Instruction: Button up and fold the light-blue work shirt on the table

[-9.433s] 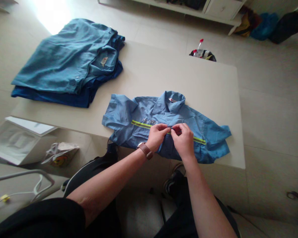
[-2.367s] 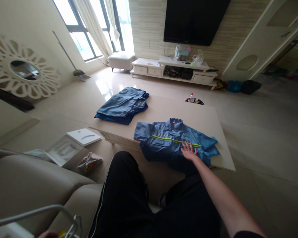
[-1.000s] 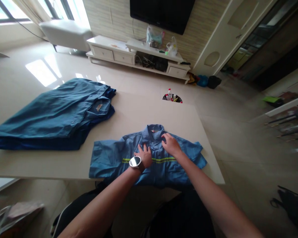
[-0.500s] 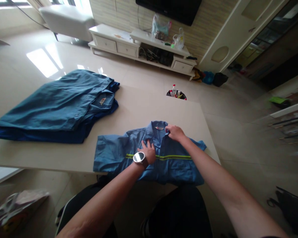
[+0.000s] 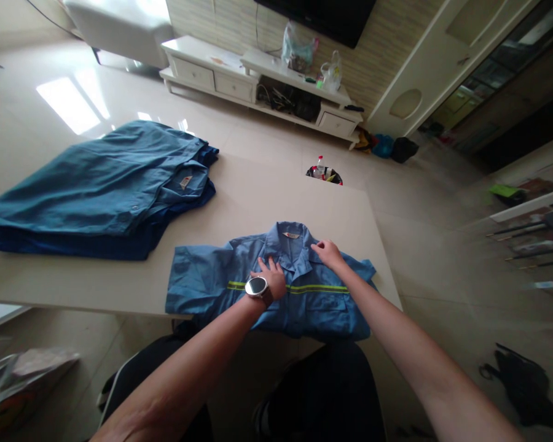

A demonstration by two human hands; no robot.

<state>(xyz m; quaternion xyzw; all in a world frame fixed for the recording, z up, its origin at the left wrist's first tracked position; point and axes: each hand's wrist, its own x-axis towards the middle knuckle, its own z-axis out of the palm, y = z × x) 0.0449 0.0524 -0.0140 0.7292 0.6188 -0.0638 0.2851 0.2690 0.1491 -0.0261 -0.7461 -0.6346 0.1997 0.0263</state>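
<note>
At the far left of the tabletop (image 5: 267, 196) lies a stack of folded darker blue garments (image 5: 101, 190), soft cotton-like cloth with flat collars and a small label, well apart from the work in hand. Nearer the front edge the light blue work shirt (image 5: 203, 285) lies face up, sleeves spread, a yellow-green reflective stripe (image 5: 325, 288) running straight across its chest. The left hand (image 5: 271, 277), a round watch (image 5: 257, 286) on its wrist, lies flat with fingers spread on the chest just left of the placket; its grip is open and holds nothing, only pressing the cloth down. The right hand (image 5: 328, 253) rests at the right collar wing, fingers curled loosely on the fabric; whether it pinches the cloth I cannot tell. To smooth this well, keeping the left palm firm as an anchor while drawing the collar side outward seems wise, since thin woven cloth creases readily. Beyond the far edge, a dark bin (image 5: 324, 174) stands on the glossy tiled floor.
</note>
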